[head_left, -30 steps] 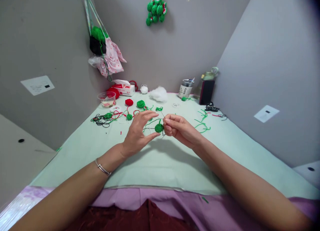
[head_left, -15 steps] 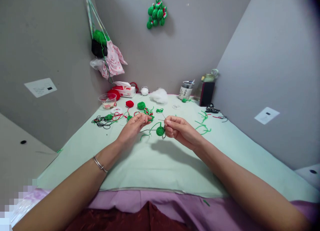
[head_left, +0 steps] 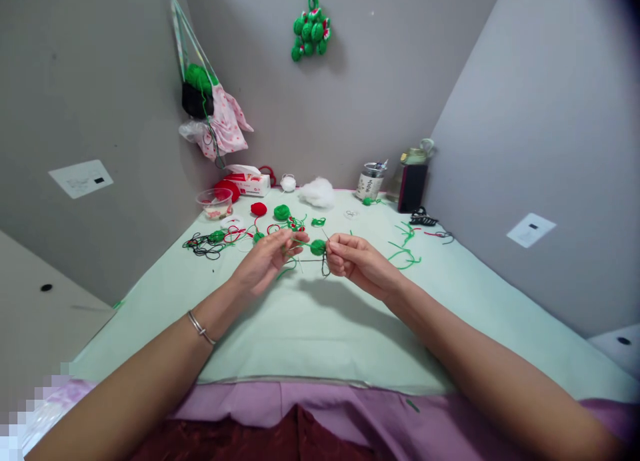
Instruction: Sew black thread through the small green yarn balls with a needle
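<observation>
A small round green crocheted piece [head_left: 318, 248] hangs just above the table, at the fingertips of my right hand [head_left: 356, 261]. That hand is closed in a pinch, and a thin needle [head_left: 326, 235] sticks up from between its thumb and forefinger. Black yarn [head_left: 325, 266] dangles below the fingers. My left hand [head_left: 265, 260] is closed on a green yarn tail [head_left: 303, 242], which runs taut to the crocheted piece. Whether the right fingers also grip the piece's edge is hard to tell.
Behind my hands lie a red yarn ball [head_left: 259, 209], a green yarn ball [head_left: 282, 212] and white stuffing [head_left: 318, 192]. Tangled black cord [head_left: 205, 245] is at left, green yarn scraps [head_left: 406, 253] at right. A phone [head_left: 413, 188] leans against a bottle at the back.
My left hand has gone from spread fingers to a pinch on the green yarn tail and drawn it taut. The crocheted piece has lifted slightly. My right hand has stayed nearly in place.
</observation>
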Motion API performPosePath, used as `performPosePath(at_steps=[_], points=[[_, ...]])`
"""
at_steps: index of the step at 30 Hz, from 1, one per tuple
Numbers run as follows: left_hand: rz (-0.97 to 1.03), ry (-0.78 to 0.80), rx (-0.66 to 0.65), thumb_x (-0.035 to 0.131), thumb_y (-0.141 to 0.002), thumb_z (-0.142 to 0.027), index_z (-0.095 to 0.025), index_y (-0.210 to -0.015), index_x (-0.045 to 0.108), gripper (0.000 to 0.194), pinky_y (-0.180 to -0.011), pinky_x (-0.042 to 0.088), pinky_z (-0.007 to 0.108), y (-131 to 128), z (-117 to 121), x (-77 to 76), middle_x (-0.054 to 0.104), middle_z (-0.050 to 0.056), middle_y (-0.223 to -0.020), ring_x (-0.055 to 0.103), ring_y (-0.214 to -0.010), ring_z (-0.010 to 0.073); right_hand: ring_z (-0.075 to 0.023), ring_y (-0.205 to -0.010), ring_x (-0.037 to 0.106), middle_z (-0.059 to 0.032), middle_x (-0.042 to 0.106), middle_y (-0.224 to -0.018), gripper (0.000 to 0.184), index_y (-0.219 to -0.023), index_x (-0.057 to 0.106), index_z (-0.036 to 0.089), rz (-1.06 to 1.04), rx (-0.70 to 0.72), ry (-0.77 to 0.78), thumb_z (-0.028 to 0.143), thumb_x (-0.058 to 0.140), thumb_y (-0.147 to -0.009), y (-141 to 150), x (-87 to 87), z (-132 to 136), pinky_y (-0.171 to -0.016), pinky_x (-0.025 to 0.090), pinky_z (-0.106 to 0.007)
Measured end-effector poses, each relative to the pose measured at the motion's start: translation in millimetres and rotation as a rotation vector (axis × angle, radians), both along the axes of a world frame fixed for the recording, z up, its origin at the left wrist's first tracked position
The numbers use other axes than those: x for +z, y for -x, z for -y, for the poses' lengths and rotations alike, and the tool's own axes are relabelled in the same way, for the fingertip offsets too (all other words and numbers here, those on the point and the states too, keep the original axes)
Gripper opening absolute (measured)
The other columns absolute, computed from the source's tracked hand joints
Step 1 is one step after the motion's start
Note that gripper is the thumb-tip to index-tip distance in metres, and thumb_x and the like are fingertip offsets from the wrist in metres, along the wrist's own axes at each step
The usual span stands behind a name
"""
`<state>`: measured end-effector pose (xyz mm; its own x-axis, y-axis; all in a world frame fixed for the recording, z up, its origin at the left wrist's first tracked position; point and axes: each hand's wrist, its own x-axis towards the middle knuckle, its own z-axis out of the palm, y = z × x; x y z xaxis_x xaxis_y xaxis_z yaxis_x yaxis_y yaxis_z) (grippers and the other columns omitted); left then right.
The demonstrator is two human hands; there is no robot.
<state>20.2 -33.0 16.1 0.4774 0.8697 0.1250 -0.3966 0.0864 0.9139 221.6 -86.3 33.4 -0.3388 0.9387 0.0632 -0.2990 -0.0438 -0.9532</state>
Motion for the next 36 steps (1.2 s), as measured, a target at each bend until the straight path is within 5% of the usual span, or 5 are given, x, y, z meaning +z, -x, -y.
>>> performPosePath(at_steps=[6,17,23,29,36], points=[[0.092,0.045,-0.016,0.068,-0.084,-0.038,-0.019,-0.066,0.041,0.038,-0.06,0.045,0.021,1.4,5.0,9.7,0.041,-0.005,-0.063,0.054,-0.064,0.0091,-0.0063,-0.055,0.037,0.0047,0.044,-0.061,0.027,-0.076,0.057,0.016,-0.023,0.023,0.017,0.035,0.074,-0.082,1.9,-1.9,-0.8,-0.053,0.027,-0.021],[-0.457,-0.94,0.217,0.07,-0.084,-0.023,-0.024,-0.115,0.058,0.033,-0.089,0.048,0.035,-0.3,12.0,-13.9,0.062,0.006,-0.108,0.059,-0.087,0.0164,-0.006,-0.054,0.037,0.0044,0.044,-0.062,0.025,-0.074,0.058,0.014,-0.112,0.06,0.058,0.032,0.074,-0.082,0.7,-4.0,-2.2,-0.052,0.028,-0.02],[-0.456,-1.192,0.267,0.062,-0.089,-0.015,-0.023,-0.118,0.06,0.03,-0.092,0.051,0.037,-1.9,5.3,-19.8,0.065,0.008,-0.11,0.061,-0.105,0.0201,-0.0052,-0.054,0.038,0.0044,0.044,-0.062,0.024,-0.074,0.058,0.013,-0.151,0.071,0.078,0.029,0.073,-0.083,2.2,-2.6,-1.7,-0.052,0.029,-0.019],[-0.437,-1.066,0.279,0.066,-0.086,-0.019,-0.021,-0.11,0.064,0.024,-0.088,0.052,0.036,-3.5,7.7,-16.8,0.065,0.008,-0.104,0.061,-0.098,0.0194,-0.0056,-0.055,0.045,0.0028,0.052,-0.065,0.021,-0.078,0.061,0.014,-0.084,0.042,0.036,0.031,0.072,-0.084,2.9,-2.3,-0.1,-0.054,0.037,-0.019],[-0.204,-0.423,0.278,0.075,-0.078,-0.03,-0.019,-0.104,0.063,0.031,-0.09,0.052,0.034,-1.1,1.9,-10.7,0.067,0.005,-0.101,0.065,-0.094,0.0174,-0.0102,-0.065,0.056,-0.0051,0.069,-0.084,0.022,-0.084,0.065,0.016,0.352,0.047,-0.279,0.036,0.062,-0.092,5.8,5.6,13.2,-0.064,0.047,-0.025]])
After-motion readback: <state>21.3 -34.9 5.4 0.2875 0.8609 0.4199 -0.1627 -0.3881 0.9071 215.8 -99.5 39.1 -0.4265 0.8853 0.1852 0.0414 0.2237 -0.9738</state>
